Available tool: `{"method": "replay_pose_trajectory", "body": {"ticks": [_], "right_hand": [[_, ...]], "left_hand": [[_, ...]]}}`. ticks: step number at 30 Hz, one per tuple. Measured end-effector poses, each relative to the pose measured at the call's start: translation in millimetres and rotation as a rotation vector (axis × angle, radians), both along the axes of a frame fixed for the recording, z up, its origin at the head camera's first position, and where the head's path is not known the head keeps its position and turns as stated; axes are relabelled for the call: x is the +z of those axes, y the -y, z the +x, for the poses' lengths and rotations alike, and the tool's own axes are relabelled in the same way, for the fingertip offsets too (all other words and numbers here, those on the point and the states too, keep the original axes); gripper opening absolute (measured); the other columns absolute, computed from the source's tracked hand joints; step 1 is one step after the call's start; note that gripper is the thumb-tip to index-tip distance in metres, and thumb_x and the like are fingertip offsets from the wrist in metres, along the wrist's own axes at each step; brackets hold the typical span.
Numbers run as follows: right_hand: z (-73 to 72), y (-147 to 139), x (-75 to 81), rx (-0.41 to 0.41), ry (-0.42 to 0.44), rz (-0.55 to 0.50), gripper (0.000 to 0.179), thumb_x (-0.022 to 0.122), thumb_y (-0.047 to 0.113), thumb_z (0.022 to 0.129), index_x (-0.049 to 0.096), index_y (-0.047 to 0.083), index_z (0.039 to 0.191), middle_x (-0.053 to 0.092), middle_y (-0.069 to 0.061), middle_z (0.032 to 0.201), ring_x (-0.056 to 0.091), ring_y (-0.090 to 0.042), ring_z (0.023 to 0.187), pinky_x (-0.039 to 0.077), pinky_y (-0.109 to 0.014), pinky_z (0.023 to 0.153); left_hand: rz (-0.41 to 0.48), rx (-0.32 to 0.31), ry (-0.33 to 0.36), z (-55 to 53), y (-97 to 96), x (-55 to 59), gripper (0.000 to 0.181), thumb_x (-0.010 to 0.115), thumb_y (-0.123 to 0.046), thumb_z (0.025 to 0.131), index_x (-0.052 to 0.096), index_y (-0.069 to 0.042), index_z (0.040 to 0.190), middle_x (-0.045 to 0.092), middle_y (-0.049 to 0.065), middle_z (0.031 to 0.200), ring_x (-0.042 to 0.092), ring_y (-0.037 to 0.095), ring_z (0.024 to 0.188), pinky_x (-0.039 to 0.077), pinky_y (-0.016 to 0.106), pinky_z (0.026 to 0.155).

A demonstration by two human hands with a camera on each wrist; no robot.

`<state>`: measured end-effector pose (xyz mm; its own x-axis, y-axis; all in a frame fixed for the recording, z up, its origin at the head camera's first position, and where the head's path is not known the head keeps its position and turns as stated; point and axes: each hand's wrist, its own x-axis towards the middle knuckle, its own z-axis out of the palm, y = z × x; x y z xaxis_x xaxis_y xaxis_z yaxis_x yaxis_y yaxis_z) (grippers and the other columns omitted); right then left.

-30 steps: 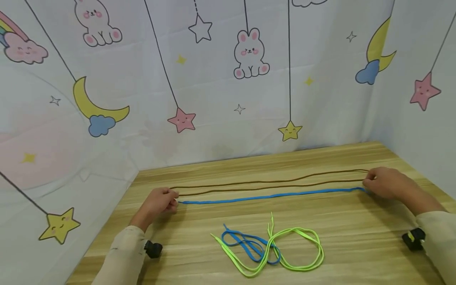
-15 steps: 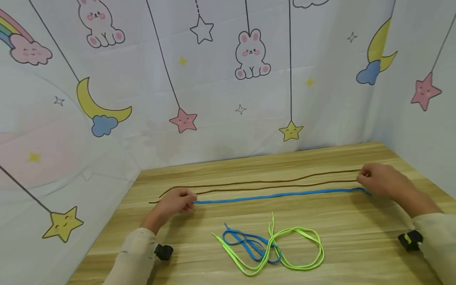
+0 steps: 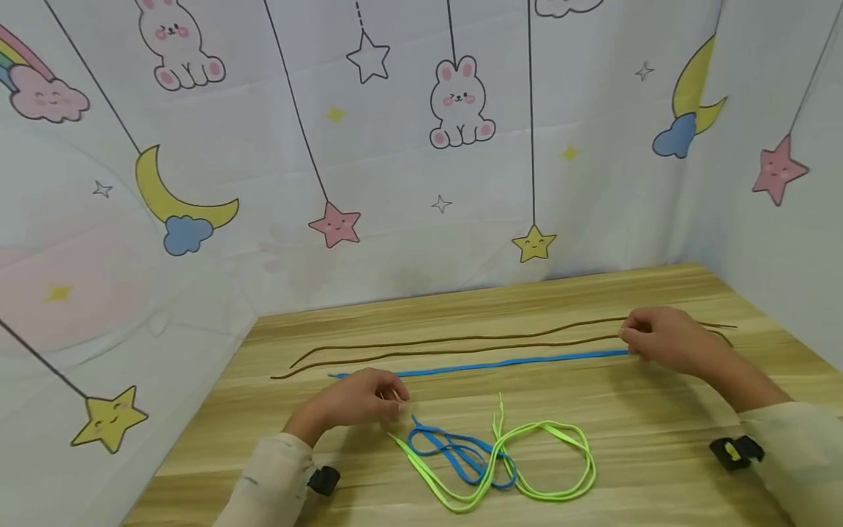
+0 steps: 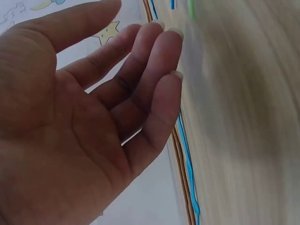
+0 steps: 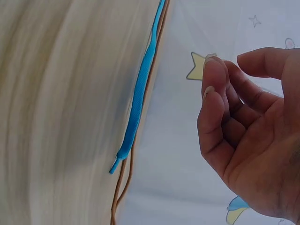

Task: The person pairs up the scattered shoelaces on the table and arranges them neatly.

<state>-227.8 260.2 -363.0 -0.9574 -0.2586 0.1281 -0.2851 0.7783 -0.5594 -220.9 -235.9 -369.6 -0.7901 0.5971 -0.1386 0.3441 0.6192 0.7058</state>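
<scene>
Hovering over the near side of the straight blue lace (image 3: 487,364), a person's left hand (image 3: 362,399) is loosely cupped, its thumb well away from the fingers, so that grip has hold of nothing. Its fingertips show just beside the tips of the bundled blue lace (image 3: 456,460) and the lime-green lacing (image 3: 556,499). From where I stand, the right hand (image 3: 672,340) covers the right end of the straight blue lace and part of the two brown laces (image 3: 421,353), but the right wrist view shows a gap between it and them; that grip, too, is slack, with bent fingers, thumb apart and nothing in it. The brown laces run side by side across the desk (image 3: 632,417), beyond the straight blue one, their ends bending a little. Nearer the person, the lime-green lacing curves in wide loops and crosses the bundled blue lace; whether it is one lace or two I cannot tell. Behind the desk hangs a white cloth (image 3: 395,161) printed with rabbits, stars and moons.
</scene>
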Motion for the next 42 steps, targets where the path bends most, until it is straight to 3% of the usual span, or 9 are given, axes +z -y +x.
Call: {"method": "replay_pose_trajectory", "body": {"ticks": [6, 15, 20, 28, 38, 42], "right_hand": [[3.0, 14.0, 2.9, 0.035, 0.008, -0.020, 0.025, 0.050, 0.023, 0.106, 0.065, 0.003, 0.101, 0.064, -0.002, 0.084, 0.062, -0.017, 0.075, 0.050, -0.035, 0.063], [2.1, 23.7, -3.5, 0.057, 0.008, 0.003, 0.021, 0.053, 0.020, 0.103, 0.067, 0.004, 0.100, 0.063, 0.000, 0.079, 0.057, -0.015, 0.070, 0.046, -0.035, 0.062], [0.2, 26.4, -9.3, 0.053, -0.007, 0.009, 0.019, 0.055, 0.019, 0.102, 0.068, 0.006, 0.099, 0.062, 0.001, 0.080, 0.054, -0.015, 0.069, 0.045, -0.034, 0.062], [-0.6, 36.2, -12.9, 0.080, -0.065, 0.033, 0.016, 0.058, 0.020, 0.100, 0.069, 0.009, 0.095, 0.061, 0.005, 0.079, 0.052, -0.012, 0.069, 0.044, -0.034, 0.063], [-0.1, 55.3, -7.4, 0.118, -0.069, 0.030, 0.014, 0.059, 0.018, 0.099, 0.069, 0.011, 0.093, 0.059, 0.007, 0.079, 0.051, -0.011, 0.069, 0.043, -0.033, 0.065], [0.3, 61.7, -8.8, 0.127, -0.044, 0.020, 0.015, 0.059, 0.019, 0.099, 0.069, 0.010, 0.094, 0.060, 0.007, 0.079, 0.052, -0.012, 0.069, 0.044, -0.033, 0.065]], "left_hand": [[-0.073, -0.058, -0.065, 2.3, -9.1, -0.5, 0.008, 0.067, -0.010, 0.095, 0.070, -0.010, 0.102, 0.066, -0.003, 0.089, 0.061, 0.016, 0.084, 0.051, 0.035, 0.072], [-0.098, -0.087, 0.020, 3.5, -19.7, -4.4, 0.015, 0.073, -0.009, 0.090, 0.070, -0.012, 0.104, 0.065, -0.002, 0.088, 0.059, 0.014, 0.080, 0.049, 0.032, 0.071], [-0.126, -0.118, 0.002, 1.4, -24.4, -8.9, 0.014, 0.075, -0.005, 0.087, 0.069, -0.013, 0.097, 0.062, -0.003, 0.077, 0.053, 0.009, 0.068, 0.044, 0.026, 0.064], [-0.178, -0.135, -0.041, 1.8, -28.4, -9.1, 0.010, 0.078, -0.010, 0.086, 0.069, -0.014, 0.086, 0.058, -0.008, 0.072, 0.049, 0.005, 0.064, 0.041, 0.023, 0.059], [-0.149, -0.132, 0.000, 2.0, -24.6, -14.0, 0.011, 0.073, -0.012, 0.091, 0.068, -0.017, 0.083, 0.063, -0.008, 0.078, 0.052, 0.006, 0.068, 0.044, 0.023, 0.061], [-0.136, -0.135, -0.017, 0.7, -26.8, -13.3, 0.010, 0.070, -0.015, 0.094, 0.067, -0.018, 0.085, 0.064, -0.008, 0.081, 0.054, 0.008, 0.070, 0.046, 0.025, 0.063]]}}
